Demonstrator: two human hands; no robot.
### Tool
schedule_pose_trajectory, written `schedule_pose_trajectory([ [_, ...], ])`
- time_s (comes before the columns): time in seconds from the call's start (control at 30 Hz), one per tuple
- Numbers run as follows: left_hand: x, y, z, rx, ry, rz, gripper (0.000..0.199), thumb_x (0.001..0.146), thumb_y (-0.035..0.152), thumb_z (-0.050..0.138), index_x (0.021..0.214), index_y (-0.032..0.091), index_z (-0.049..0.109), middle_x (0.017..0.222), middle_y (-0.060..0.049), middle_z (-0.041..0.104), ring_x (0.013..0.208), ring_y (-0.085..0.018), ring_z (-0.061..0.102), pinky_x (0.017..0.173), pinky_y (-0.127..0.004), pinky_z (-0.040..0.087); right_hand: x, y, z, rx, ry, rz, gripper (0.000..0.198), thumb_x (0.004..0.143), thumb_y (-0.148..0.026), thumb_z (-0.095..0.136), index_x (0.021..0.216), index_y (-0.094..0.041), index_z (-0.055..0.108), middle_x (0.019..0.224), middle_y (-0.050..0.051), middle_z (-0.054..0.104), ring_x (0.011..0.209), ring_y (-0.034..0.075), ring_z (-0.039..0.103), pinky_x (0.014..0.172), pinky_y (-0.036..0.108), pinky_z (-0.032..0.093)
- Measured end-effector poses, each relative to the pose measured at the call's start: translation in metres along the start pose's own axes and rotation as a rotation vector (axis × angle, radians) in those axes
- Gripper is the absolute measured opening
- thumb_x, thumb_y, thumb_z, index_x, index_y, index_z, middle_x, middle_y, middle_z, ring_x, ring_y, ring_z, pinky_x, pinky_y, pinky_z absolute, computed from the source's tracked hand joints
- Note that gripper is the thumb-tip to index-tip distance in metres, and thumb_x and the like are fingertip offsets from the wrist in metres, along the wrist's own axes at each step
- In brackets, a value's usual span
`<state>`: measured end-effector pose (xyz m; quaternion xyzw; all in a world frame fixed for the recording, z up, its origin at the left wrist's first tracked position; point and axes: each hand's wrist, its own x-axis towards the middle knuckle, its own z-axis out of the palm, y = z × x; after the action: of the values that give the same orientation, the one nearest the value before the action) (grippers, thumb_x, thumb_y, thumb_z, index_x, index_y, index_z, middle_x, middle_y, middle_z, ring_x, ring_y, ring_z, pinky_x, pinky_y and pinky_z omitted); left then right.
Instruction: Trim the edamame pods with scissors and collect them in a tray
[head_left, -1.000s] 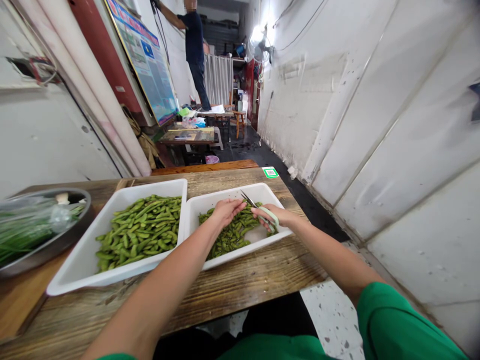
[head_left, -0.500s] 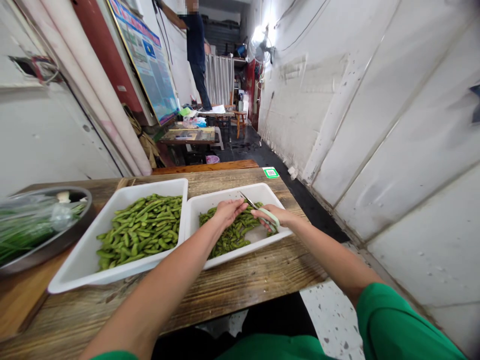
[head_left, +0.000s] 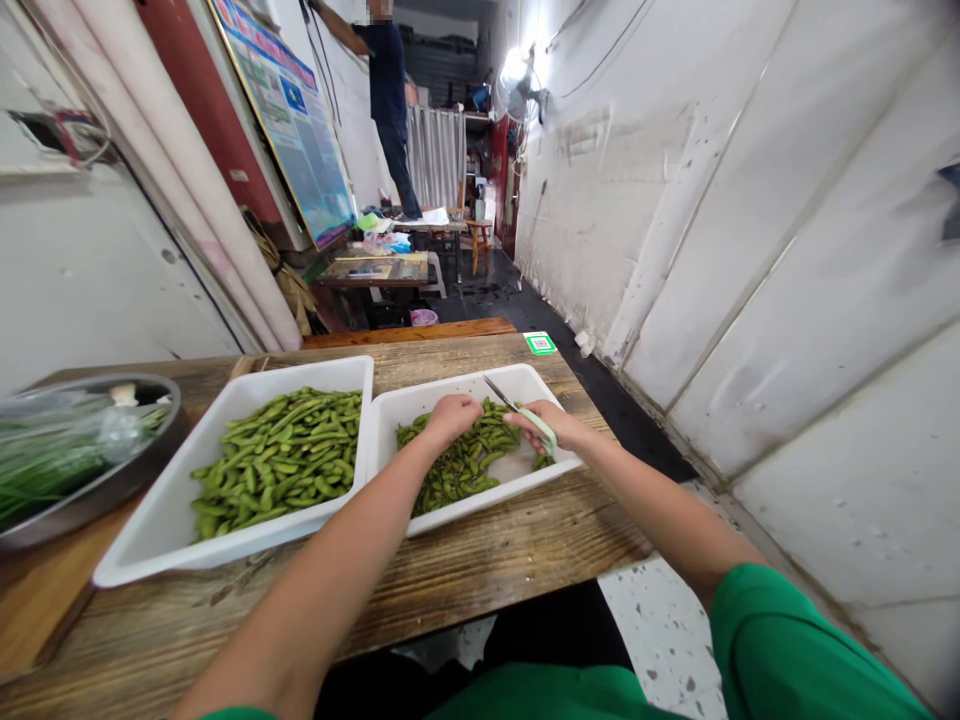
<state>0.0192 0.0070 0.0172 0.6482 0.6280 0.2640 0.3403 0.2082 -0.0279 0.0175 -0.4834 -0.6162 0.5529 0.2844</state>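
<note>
My right hand is closed round the pale green handles of a pair of scissors, whose blades point up and to the left. My left hand is just left of the blades, its fingers curled together; what they hold, if anything, is hidden. Both hands are over the right white tub, which holds edamame pods and a little liquid at its bare right part. Beside it on the left, a larger white tub carries a broad heap of green edamame pods.
At far left a metal basin holds bagged green vegetables. The tubs stand on a wooden table with a green code sticker. Beyond, a person stands on a table with an arm raised. A white wall runs along the right.
My left hand has turned, with its fingers curling in and its back now up. The scissors and my right hand have shifted slightly, and the blades look closer together.
</note>
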Motion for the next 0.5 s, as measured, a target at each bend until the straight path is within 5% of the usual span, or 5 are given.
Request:
schedule_pose_trajectory([
  [0.13, -0.013, 0.001, 0.008, 0.396, -0.126, 0.176, 0.023, 0.061, 0.040, 0.060, 0.055, 0.018, 0.063, 0.056, -0.004, 0.060, 0.063, -0.018, 0.055, 0.060, -0.024, 0.036, -0.006, -0.007, 0.001, -0.014, 0.008, 0.023, 0.040, 0.064, -0.048, 0.064, 0.057, -0.015, 0.041, 0.037, -0.007, 0.040, 0.028, 0.005, 0.036, 0.026, 0.017, 0.031],
  [0.33, -0.016, 0.002, 0.025, 0.397, -0.046, 0.306, 0.016, 0.061, 0.035, 0.064, 0.071, 0.022, 0.066, 0.078, -0.007, 0.064, 0.085, -0.023, 0.055, 0.073, -0.027, 0.036, -0.005, -0.007, 0.001, -0.048, -0.023, 0.002, 0.040, 0.067, -0.048, 0.062, 0.056, -0.015, 0.042, 0.036, -0.006, 0.040, 0.027, 0.005, 0.036, 0.026, 0.016, 0.030],
  [0.5, -0.013, 0.002, 0.027, 0.439, -0.192, 0.363, 0.010, 0.057, 0.025, 0.068, 0.066, 0.022, 0.066, 0.080, -0.008, 0.063, 0.084, -0.023, 0.056, 0.073, -0.027, 0.037, -0.004, -0.004, 0.001, -0.038, -0.009, 0.005, 0.039, 0.066, -0.047, 0.062, 0.057, -0.015, 0.043, 0.038, -0.006, 0.040, 0.028, 0.005, 0.037, 0.027, 0.017, 0.033],
])
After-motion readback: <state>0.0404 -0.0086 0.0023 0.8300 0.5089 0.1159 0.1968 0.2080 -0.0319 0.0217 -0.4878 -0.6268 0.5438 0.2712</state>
